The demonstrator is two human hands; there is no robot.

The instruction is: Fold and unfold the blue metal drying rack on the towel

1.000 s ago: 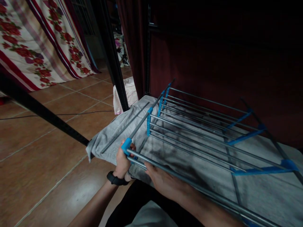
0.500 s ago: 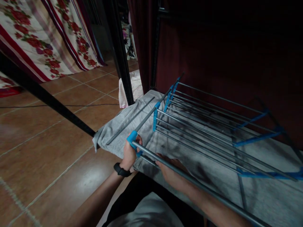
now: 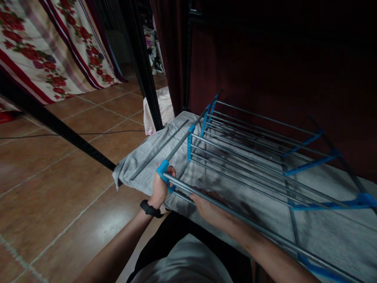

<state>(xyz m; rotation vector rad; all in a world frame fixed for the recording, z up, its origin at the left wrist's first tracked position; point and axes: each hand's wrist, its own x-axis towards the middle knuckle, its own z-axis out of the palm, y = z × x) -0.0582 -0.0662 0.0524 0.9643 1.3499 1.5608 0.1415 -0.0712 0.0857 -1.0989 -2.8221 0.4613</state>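
Observation:
A clothes drying rack made of grey metal tubes and blue plastic joints [image 3: 189, 147] lies over a grey blanket [image 3: 156, 173]. My left hand [image 3: 160, 189], with a black band on its wrist, is wrapped around the blue corner connector [image 3: 162, 169] at the near left end. From that connector a long tube [image 3: 265, 232] runs down to the lower right. Beneath this tube my right hand [image 3: 206, 205] has its fingers closed on a lower tube [image 3: 183, 196] close to the corner. The upper tube partly covers the right hand. A loose grey rod [image 3: 159, 150] rests on the blanket.
Black metal posts [image 3: 149, 78] and a slanting black bar [image 3: 67, 131] stand left of the blanket. Behind the rack hangs a dark red curtain [image 3: 235, 70]. Brown floor tiles [image 3: 59, 188] carry a thin cable [image 3: 118, 131]. A flowered curtain [image 3: 67, 47] hangs at upper left.
The view has shifted slightly, and the rack's right side appears a little higher and further left. Another blue joint now shows at the lower right. Both hands keep their places.

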